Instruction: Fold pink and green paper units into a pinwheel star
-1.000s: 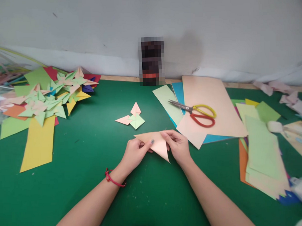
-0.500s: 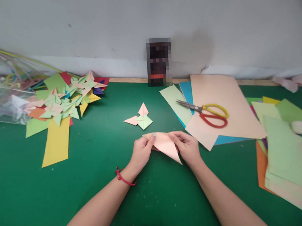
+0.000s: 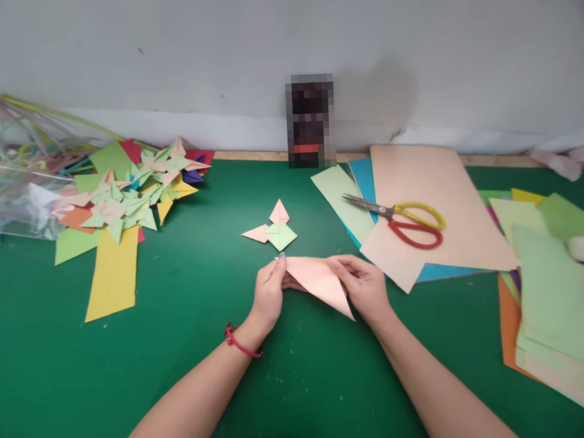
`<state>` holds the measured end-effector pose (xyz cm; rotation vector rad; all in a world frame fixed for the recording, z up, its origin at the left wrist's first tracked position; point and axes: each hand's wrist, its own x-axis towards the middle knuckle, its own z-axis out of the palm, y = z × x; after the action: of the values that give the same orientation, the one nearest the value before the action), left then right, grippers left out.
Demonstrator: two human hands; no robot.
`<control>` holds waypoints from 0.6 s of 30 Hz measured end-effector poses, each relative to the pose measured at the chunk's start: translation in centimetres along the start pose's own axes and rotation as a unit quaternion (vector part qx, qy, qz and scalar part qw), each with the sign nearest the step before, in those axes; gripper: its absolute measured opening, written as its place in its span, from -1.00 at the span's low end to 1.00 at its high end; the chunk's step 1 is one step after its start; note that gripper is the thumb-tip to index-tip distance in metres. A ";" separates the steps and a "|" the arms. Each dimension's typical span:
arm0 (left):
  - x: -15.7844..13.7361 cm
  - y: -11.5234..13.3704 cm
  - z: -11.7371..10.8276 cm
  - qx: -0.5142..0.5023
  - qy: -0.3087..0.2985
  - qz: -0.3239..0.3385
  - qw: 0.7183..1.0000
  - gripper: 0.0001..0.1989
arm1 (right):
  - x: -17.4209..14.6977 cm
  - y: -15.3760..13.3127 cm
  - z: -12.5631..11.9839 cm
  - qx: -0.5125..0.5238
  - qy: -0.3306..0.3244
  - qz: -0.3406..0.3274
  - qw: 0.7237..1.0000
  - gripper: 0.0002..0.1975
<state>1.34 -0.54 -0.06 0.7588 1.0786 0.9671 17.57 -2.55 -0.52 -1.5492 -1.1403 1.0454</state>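
A folded pink paper [image 3: 321, 279] is stretched between my two hands above the green table, one pointed corner hanging toward me. My left hand [image 3: 269, 291] pinches its left end, thumb on top near the tip. On the other side, my right hand [image 3: 365, 287] grips the upper right edge, thumb over the paper and fingers behind it, partly hidden. Just beyond my hands lies a small pink and green folded paper piece [image 3: 276, 229] with pointed arms.
Scissors [image 3: 393, 218] with yellow and red handles rest on a large pink sheet [image 3: 425, 174]. Coloured paper strips [image 3: 557, 298] are stacked at the right. Folded paper stars [image 3: 121, 200] pile up at the left beside a clear plastic bag [image 3: 10, 199]. A pixelated object [image 3: 310, 121] stands against the wall.
My left thumb has slid left along the paper to its left tip. My right hand keeps its hold with little movement. The view has shifted slightly.
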 end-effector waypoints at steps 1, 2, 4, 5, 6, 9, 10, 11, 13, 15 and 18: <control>0.0 0.0 0.0 -0.008 0.007 0.003 1.000 -0.61 | 0.0 0.0 0.0 -0.001 0.000 -0.001 1.000 -0.79; 0.1 0.0 -0.1 -0.015 0.009 0.007 1.000 -0.62 | 0.0 0.0 0.0 -0.002 0.000 -0.001 1.000 -0.79; 0.1 0.2 -0.2 -0.027 0.002 0.015 1.000 -0.63 | 0.0 0.0 0.0 -0.003 -0.002 -0.002 1.000 -0.80; 0.1 0.2 -0.2 -0.032 -0.006 0.016 0.999 -0.63 | 0.0 0.0 0.0 -0.003 -0.002 -0.001 1.000 -0.80; 0.1 0.3 -0.2 -0.036 -0.015 0.014 0.999 -0.63 | 0.0 0.0 0.0 -0.002 -0.001 0.001 1.000 -0.80; 0.2 0.5 -0.3 -0.040 -0.020 0.008 0.999 -0.63 | 0.0 0.1 0.0 -0.002 0.004 0.001 1.000 -0.80; 0.2 0.5 -0.3 -0.040 -0.018 0.007 0.999 -0.63 | 0.0 0.1 0.0 -0.002 0.005 -0.001 1.000 -0.80; 0.2 0.5 -0.2 -0.040 -0.016 0.007 0.999 -0.63 | 0.0 0.1 0.0 -0.004 0.007 -0.004 1.000 -0.80; 0.2 0.5 -0.2 -0.046 -0.012 0.010 0.999 -0.63 | 0.0 0.1 0.1 -0.010 0.007 -0.006 1.000 -0.80; 0.2 0.5 -0.2 -0.060 -0.011 0.014 0.998 -0.63 | 0.0 0.0 0.1 -0.017 0.007 -0.008 1.000 -0.80; 0.1 0.7 -0.2 -0.076 -0.019 0.019 0.997 -0.63 | 0.0 0.0 0.1 -0.026 0.008 -0.013 1.000 -0.81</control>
<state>0.98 -0.21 0.42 0.6722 0.9494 1.0496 17.49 -2.52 -0.56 -1.5780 -1.1818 0.9913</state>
